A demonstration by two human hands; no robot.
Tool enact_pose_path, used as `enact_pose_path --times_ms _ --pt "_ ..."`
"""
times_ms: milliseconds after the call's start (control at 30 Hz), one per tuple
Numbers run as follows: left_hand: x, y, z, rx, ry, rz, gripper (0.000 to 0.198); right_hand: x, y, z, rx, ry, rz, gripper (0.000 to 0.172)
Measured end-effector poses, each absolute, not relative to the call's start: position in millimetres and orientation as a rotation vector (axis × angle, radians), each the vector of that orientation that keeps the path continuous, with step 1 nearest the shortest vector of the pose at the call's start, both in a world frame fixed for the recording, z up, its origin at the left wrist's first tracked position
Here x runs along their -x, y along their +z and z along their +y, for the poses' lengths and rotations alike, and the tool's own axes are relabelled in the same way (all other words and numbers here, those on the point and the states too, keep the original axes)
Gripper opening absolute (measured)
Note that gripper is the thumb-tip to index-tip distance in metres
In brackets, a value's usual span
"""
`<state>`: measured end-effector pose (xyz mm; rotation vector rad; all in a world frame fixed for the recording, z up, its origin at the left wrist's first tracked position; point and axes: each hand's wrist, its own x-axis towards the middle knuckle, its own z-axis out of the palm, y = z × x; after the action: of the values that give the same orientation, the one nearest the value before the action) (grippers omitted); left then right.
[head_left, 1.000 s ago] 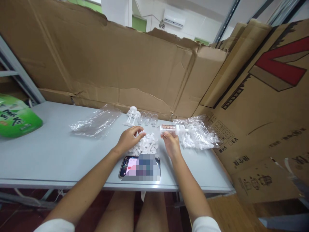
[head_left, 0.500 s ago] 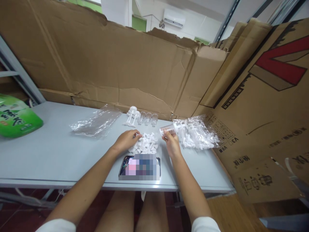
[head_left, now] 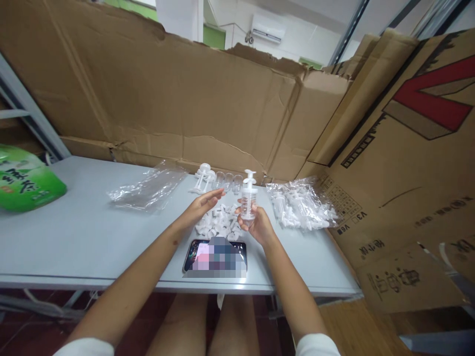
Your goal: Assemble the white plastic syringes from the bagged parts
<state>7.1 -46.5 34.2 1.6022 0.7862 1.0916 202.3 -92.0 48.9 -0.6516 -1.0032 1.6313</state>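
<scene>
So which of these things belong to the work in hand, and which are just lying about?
Seemingly part of the work:
clear ridged cylinder with white plunger, in the right hand
small white pieces, near the left hand
clear cups
bagged parts

Apparently just lying about:
phone
green package

Clear ribbed cylinder with white plunger (head_left: 249,201): one, in your right hand (head_left: 261,225)
Small white pieces (head_left: 221,221): a heap at your 12 o'clock, too jumbled to count
Clear cups (head_left: 228,182): three, at your 12 o'clock
White plungers (head_left: 204,170): at least two, overlapping, just before 12
Phone (head_left: 192,253): one, at your 12
Flat clear bag (head_left: 148,188): one, at your 11
Filled clear bag (head_left: 304,205): at least one, at your 1
Green pouch (head_left: 31,180): one, at your 10
</scene>
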Motion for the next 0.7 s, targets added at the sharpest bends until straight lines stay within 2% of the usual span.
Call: enact_pose_path --times_ms 133,233,400,600,700 --pt "-15.6 40.4 -62.1 -1.362 0.937 0.43 0.066 -190.7 43.3 -100.0 0.567 1.935 -1.2 0.043" --pt "-22.2 40.8 -70.0 -1.212 0.907 0.403 0.058 -185.3 38.7 -101.3 0.532 2.047 -1.211 0.04" --pt "-27.0 35.4 -68.7 -1.122 0.998 0.464 0.041 -185.1 36.3 -100.0 0.643 1.897 -1.258 0.035" --pt "-24.4 34.1 -64.9 -1.174 0.985 0.448 0.044 -185.3 39.0 -101.8 0.754 1.755 -1.341 0.033" --pt "-20.3 40.7 -66.1 -1.233 0.994 0.414 0.054 -189.5 43.8 -102.6 0.776 1.741 -1.38 0.035"
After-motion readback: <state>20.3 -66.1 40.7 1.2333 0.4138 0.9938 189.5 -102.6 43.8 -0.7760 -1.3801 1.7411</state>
